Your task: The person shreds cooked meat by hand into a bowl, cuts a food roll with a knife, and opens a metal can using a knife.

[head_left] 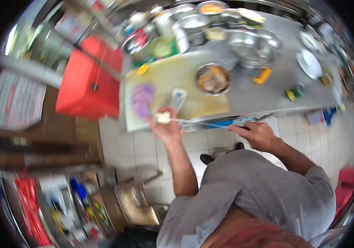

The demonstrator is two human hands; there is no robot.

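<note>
My left hand [166, 130] is closed round a pale, blocky piece of food [163, 117] with red beside it, above the near edge of the cutting board. From there a long, thin skewer [204, 123] runs right to my right hand [259, 136], whose fingers are wrapped round its other end. Sliced purple onion [143, 100] lies on the yellowed cutting board [177, 70] just beyond my left hand. A white, blurred packet-like thing [178, 99] is close by. On the board's right part sits a steel bowl [213, 79] with orange-brown contents.
Steel pots and a wide steel bowl [247, 45] crowd the back of the steel table [264, 97]. White plates [309, 64] and a small green-yellow container [295, 91] are at right. A red box [90, 78] stands left of the board.
</note>
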